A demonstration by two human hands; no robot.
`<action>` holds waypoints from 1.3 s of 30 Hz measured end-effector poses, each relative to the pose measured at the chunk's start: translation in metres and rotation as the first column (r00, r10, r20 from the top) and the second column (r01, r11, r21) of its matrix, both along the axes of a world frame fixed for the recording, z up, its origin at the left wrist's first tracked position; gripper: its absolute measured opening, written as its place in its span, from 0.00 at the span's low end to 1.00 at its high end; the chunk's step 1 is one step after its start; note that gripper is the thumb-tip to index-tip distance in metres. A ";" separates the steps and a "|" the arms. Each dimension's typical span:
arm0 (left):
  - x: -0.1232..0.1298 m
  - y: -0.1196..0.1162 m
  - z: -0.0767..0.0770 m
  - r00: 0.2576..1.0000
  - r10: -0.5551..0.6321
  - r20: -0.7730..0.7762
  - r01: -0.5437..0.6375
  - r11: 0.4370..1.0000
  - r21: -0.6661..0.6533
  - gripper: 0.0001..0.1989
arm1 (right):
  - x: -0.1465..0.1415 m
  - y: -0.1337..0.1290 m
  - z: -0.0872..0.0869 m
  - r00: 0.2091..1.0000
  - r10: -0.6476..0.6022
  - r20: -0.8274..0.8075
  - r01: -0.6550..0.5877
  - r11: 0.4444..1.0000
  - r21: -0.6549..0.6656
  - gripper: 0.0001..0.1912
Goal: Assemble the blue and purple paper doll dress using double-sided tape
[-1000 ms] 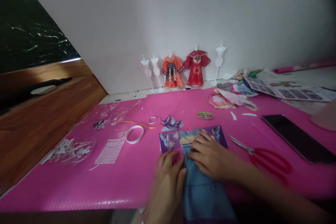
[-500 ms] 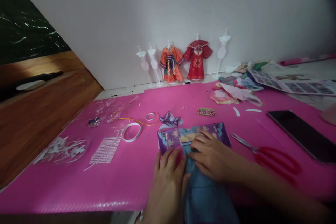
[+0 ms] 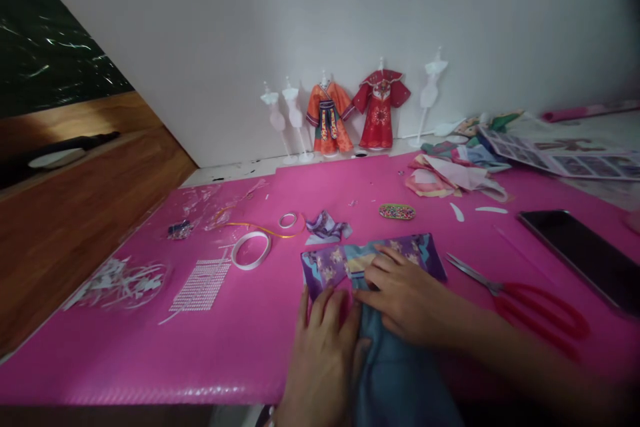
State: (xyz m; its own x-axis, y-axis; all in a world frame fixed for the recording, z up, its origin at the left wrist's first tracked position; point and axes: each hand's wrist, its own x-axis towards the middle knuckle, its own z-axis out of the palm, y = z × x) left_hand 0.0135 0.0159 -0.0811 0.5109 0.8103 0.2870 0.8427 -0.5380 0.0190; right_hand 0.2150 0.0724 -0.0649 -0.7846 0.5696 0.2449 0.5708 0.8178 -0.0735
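Observation:
A small purple and blue patterned garment (image 3: 325, 265) with a long teal lower part (image 3: 400, 373) lies at the table's front edge. My left hand (image 3: 325, 340) rests at its left side, fingers spread, fingertips near the lower edge of the purple cloth. My right hand (image 3: 400, 290) lies over the middle of the garment, fingers extended on the light band and teal cloth. Just above lies a small folded purple piece (image 3: 326, 228). Red-handled scissors (image 3: 500, 288) lie part open right of my right hand.
On the pink mat (image 3: 225, 353) are a tape roll (image 3: 251, 251), a bead sheet (image 3: 200, 285), a bag of white strips (image 3: 120, 283), a bead case (image 3: 397, 211), and a phone (image 3: 580, 257). Dressed mannequins (image 3: 327, 120) and bare ones stand behind.
The view has shifted slightly, moving the right-hand items a little rightward. My left thumb sits a little farther right over the teal cloth; otherwise both hands stay on the garment.

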 end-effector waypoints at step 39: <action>-0.004 0.010 0.000 0.993 -0.117 0.014 0.117 0.988 -0.097 0.22 | 0.004 0.015 -0.014 0.991 -0.083 -0.105 0.068 0.987 -0.142 0.16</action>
